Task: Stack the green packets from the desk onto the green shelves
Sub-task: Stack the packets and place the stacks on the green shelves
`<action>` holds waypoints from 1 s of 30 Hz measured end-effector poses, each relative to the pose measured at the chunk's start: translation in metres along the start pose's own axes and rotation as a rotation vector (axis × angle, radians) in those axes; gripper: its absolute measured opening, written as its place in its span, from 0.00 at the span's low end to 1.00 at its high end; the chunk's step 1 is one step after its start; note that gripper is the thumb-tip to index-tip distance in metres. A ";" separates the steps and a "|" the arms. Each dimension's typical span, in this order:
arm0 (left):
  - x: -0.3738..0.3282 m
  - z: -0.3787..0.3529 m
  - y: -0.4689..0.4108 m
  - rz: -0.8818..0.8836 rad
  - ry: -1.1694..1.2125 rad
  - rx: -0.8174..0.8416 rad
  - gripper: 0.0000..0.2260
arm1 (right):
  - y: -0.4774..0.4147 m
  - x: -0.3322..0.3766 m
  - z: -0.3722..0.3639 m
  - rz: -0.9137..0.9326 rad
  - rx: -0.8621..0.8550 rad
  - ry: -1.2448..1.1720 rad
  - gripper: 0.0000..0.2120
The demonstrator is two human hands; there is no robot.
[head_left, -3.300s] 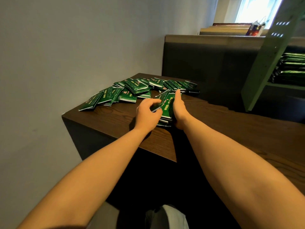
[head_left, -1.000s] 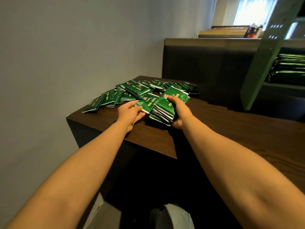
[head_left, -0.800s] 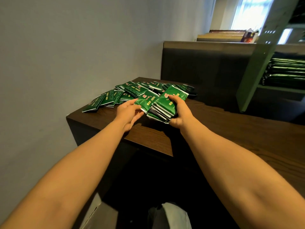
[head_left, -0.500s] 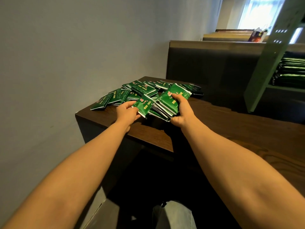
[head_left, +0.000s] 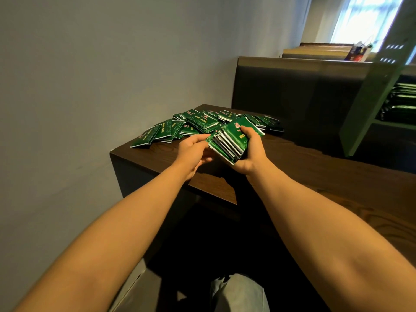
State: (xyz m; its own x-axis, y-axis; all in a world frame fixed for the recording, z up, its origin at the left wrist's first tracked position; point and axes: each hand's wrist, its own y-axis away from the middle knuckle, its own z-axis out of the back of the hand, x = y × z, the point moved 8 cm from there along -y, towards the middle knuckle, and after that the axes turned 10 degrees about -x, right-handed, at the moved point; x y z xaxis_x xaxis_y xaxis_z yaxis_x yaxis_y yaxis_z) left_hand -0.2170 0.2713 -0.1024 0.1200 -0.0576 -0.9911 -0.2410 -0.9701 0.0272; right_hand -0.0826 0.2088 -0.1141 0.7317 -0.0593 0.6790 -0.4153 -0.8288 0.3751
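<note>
From the head view, a bundle of green packets (head_left: 228, 143) is gripped in the right hand (head_left: 249, 154). Its edge is touched by the left hand (head_left: 193, 149), fingers curled. Many loose packets (head_left: 191, 126) are left on the desk (head_left: 315, 172). Some are already stacked on the green shelves (head_left: 369, 104).

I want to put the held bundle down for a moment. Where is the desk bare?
Bare wood runs along the desk right of the right hand, up to the green shelf, and at the near-left corner before the left hand. The far-left corner is crowded with loose packets.
</note>
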 end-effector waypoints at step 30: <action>0.008 0.117 -0.089 -0.337 -1.221 -0.515 0.23 | -0.051 -0.017 -0.021 0.311 -0.163 0.681 0.29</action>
State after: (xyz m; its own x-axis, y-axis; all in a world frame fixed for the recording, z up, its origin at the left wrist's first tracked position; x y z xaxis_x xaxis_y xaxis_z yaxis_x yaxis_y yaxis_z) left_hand -0.3071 0.3849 -0.1275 -0.8824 0.1789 -0.4351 0.0455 -0.8881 -0.4573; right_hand -0.0856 0.2635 -0.1313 0.0954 0.1235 0.9877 -0.6608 -0.7343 0.1556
